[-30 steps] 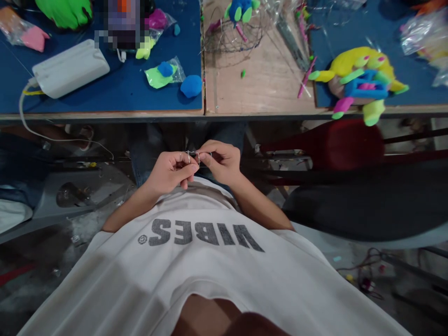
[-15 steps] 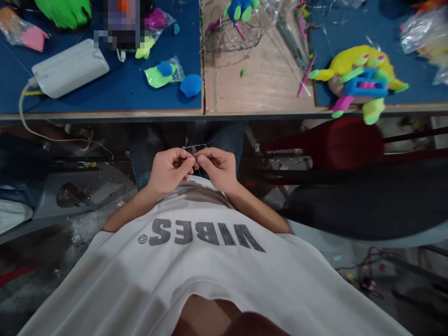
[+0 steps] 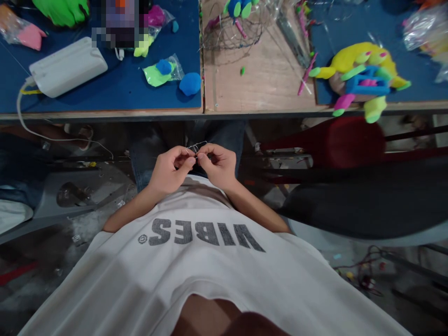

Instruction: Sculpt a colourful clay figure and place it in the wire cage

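A thin, pale piece of wire [image 3: 196, 146], bent into small loops, shows just above my fingertips over my lap. My left hand [image 3: 171, 169] pinches it between thumb and index finger. From the other side my right hand [image 3: 220, 164] also pinches the wire, its thumb almost touching my left thumb. The part between the fingertips is hidden, and the wire is too fine to make out its full shape. Both hands are below the table's front edge [image 3: 224, 113], in front of my white shirt [image 3: 210, 261].
On the table are a white power bank-like box [image 3: 68, 67] with a cable, a blue clay lump [image 3: 190, 84], a wire frame [image 3: 234, 39] and a yellow clay figure [image 3: 367, 74] at the right edge. A red stool [image 3: 353, 140] and a dark chair seat [image 3: 367, 200] stand to my right.
The wire's loops have tilted, the right end now higher. My fingertips have shifted slightly on it, with my left fingers curled in more. Both hands stay in nearly the same place.
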The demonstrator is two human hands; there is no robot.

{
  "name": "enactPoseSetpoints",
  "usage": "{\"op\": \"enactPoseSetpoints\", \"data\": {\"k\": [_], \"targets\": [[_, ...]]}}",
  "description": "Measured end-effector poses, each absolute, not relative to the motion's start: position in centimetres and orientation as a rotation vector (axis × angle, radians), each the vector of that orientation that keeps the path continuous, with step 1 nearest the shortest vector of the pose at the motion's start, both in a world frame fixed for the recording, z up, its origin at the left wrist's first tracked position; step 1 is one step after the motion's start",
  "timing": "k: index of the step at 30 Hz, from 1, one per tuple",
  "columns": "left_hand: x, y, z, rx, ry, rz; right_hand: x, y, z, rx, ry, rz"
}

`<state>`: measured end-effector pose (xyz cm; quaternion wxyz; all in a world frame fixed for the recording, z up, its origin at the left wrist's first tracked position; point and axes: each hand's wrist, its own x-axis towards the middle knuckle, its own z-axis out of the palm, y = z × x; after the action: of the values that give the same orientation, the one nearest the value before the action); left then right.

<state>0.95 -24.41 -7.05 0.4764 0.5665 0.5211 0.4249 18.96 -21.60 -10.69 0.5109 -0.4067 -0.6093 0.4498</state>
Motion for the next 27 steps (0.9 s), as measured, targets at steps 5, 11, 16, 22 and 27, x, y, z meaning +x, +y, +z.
{"op": "enactPoseSetpoints", "data": {"k": [5, 11, 16, 22, 27], "targets": [[0.5, -23.8, -6.4, 1.4, 1.302, 1.085, 19.2, -21.2, -10.3, -0.875, -1.61, 1.023], [0.4, -23.5, -5.8, 1.469, 1.352, 1.059, 19.5, -21.0, -9.7, -0.862, -1.717, 0.97], [0.4, -23.5, -5.9, 1.493, 1.408, 1.048, 19.9, -20.7, -9.9, -0.834, -1.777, 0.84], [0.0, -23.1, -5.8, 1.615, 1.482, 0.902, 20.2, -20.4, -10.8, -0.802, -1.923, 0.506], [-0.1, -22.8, -6.5, 1.651, 1.512, 0.903, 20.3, -20.4, -10.9, -0.791, -1.981, 0.421]]}}
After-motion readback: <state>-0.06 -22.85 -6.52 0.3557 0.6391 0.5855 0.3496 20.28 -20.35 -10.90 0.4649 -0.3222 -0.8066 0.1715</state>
